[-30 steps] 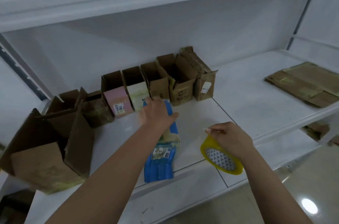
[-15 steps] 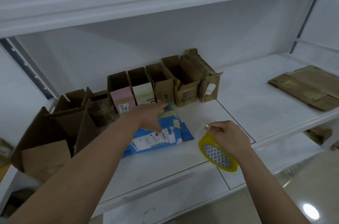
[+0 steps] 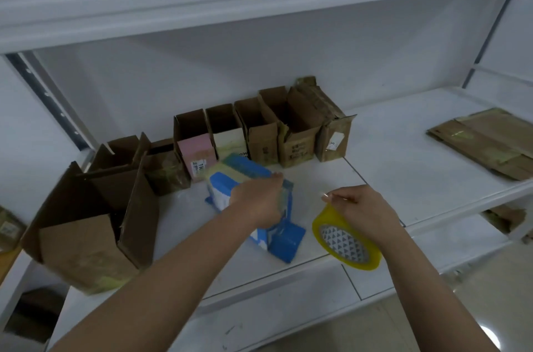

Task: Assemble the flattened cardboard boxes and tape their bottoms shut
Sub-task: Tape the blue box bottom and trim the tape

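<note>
- Left hand (image 3: 259, 201) grips the blue box (image 3: 245, 178) near the shelf's (image 3: 403, 167) front edge.
- Right hand (image 3: 366, 213) pinches the yellow tape roll (image 3: 346, 239), just beside the box.

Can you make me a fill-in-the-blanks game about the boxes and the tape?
1. The left hand holds a box that is mostly ____ in colour.
2. The right hand holds a roll of ____ tape.
3. The pink box stands in a row with its top ____.

Missing words: blue; yellow; open
</note>
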A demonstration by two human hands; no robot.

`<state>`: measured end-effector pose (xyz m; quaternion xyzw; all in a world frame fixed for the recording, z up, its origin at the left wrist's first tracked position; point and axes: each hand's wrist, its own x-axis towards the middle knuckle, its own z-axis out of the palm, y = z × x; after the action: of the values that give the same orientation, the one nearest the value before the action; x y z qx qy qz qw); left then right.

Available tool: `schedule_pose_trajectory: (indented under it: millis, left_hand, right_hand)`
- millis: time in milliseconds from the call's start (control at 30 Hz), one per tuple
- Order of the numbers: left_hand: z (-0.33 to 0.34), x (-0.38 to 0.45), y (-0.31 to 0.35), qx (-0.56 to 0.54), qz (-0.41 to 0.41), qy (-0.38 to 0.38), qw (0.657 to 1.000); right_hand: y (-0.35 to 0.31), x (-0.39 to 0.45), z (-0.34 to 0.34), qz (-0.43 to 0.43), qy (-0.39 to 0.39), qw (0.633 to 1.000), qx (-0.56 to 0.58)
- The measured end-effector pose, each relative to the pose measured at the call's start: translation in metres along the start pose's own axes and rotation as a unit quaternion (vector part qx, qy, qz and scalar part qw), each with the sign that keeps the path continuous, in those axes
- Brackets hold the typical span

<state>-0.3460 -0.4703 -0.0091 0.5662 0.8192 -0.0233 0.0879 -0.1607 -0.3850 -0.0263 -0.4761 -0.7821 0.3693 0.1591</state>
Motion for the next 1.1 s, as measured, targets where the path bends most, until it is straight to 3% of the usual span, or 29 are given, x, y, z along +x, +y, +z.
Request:
schedule_pose_trajectory:
  millis: [133, 267, 367, 500, 600, 767, 867, 967, 1100]
  left_hand:
    - [-0.003, -0.022, -0.032, -0.014, 0.088, -0.049, 0.995]
    - [-0.007, -0.029, -0.055, -0.043, 0.112, -0.070, 0.990]
    - [-0.008, -0.033, -0.056, -0.143, 0.105, -0.013, 0.984]
    - [-0.012, -0.037, -0.031, -0.363, 0.025, 0.144, 0.920]
    - [-0.018, -0.037, -0.008, -0.486, -0.011, 0.128, 0.864]
    - [-0.021, -0.031, 0.010, -0.487, -0.002, 0.070, 0.870]
    - [-0.024, -0.030, 0.004, -0.508, 0.028, 0.056, 0.859]
    - [-0.032, -0.033, -0.002, -0.494, 0.037, 0.076, 0.865]
    - [-0.043, -0.036, -0.018, -0.476, 0.004, 0.127, 0.870]
  right_hand:
    - [-0.011, 0.001, -0.008, -0.026, -0.012, 0.999, 0.025]
    - [-0.026, 0.004, -0.009, -0.060, -0.028, 0.996, 0.052]
    - [-0.036, 0.005, -0.008, -0.080, -0.040, 0.995, 0.044]
    - [-0.044, 0.005, -0.006, -0.098, -0.039, 0.994, 0.022]
    - [-0.048, 0.003, -0.005, -0.107, -0.036, 0.994, 0.000]
    - [-0.051, -0.003, -0.006, -0.130, -0.067, 0.989, 0.014]
    - [-0.053, -0.008, -0.009, -0.101, -0.110, 0.982, 0.114]
    - [-0.054, -0.012, -0.016, -0.051, -0.163, 0.966, 0.196]
    - [-0.054, -0.009, -0.025, -0.063, -0.142, 0.950, 0.270]
